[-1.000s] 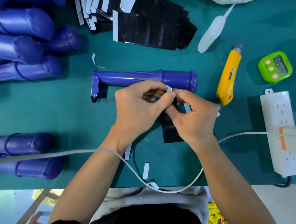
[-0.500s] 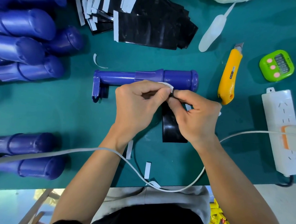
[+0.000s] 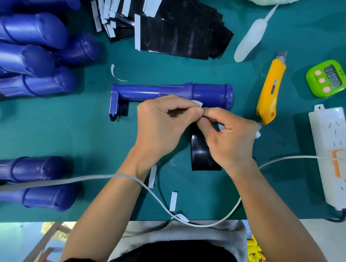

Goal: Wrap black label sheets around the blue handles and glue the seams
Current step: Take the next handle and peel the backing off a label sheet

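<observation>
A blue handle [image 3: 172, 92] lies crosswise on the green mat, just beyond my hands. My left hand [image 3: 162, 121] and my right hand [image 3: 229, 134] meet at their fingertips over the top edge of a black label sheet [image 3: 201, 155], which hangs down toward me. My left hand pinches a white backing strip [image 3: 197, 103] that curls up from that edge. My right hand pinches the sheet's top edge. A stack of black label sheets [image 3: 176, 32] with white strips lies at the back.
Several blue handles [image 3: 28, 57] are piled at the back left, two more [image 3: 32, 184] at the near left. A yellow utility knife [image 3: 270, 90], green timer [image 3: 326, 77] and white power strip [image 3: 333, 154] lie right. A white cable [image 3: 130, 177] crosses my forearms. Peeled strips [image 3: 173, 200] litter the mat.
The white backing strip has lifted a little further off the sheet's top edge between my fingertips. More of the black sheet shows below my right hand. The handle has not moved.
</observation>
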### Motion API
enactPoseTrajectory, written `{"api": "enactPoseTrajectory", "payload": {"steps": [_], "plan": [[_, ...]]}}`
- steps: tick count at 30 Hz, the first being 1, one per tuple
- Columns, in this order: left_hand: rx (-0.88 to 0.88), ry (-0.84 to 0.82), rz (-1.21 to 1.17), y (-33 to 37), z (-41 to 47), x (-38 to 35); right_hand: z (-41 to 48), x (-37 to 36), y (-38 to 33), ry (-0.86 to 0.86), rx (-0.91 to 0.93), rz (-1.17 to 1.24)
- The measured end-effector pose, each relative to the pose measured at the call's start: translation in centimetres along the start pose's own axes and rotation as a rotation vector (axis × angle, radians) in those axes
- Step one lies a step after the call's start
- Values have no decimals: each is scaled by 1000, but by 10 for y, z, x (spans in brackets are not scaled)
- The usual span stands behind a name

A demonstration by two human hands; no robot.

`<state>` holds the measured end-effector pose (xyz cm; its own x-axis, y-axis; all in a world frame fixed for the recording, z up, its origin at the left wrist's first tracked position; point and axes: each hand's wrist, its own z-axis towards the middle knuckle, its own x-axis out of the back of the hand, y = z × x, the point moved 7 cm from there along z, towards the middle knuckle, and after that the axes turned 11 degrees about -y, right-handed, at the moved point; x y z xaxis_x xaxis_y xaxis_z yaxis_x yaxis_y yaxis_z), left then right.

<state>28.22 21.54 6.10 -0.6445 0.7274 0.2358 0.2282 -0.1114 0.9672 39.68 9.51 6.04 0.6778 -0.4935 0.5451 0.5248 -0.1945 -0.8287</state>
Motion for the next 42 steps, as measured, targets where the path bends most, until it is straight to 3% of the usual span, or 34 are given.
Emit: {"api": "enactPoseTrajectory", "payload": {"steps": [14, 20, 28, 35, 42], "plan": [[-19, -8, 141, 0, -1, 2, 3, -4, 10, -76, -77, 139], [-309, 54, 432, 15, -8, -1, 7, -3, 9, -126, -10, 105], [-475, 8, 667, 21, -15, -6, 7, -5, 6, -171, 96, -38], [-445, 16, 644, 20, -13, -7, 6, -6, 4, -163, 129, -96], [-272, 112, 542, 16, -10, -6, 6, -6, 4, -152, 131, -73]]}}
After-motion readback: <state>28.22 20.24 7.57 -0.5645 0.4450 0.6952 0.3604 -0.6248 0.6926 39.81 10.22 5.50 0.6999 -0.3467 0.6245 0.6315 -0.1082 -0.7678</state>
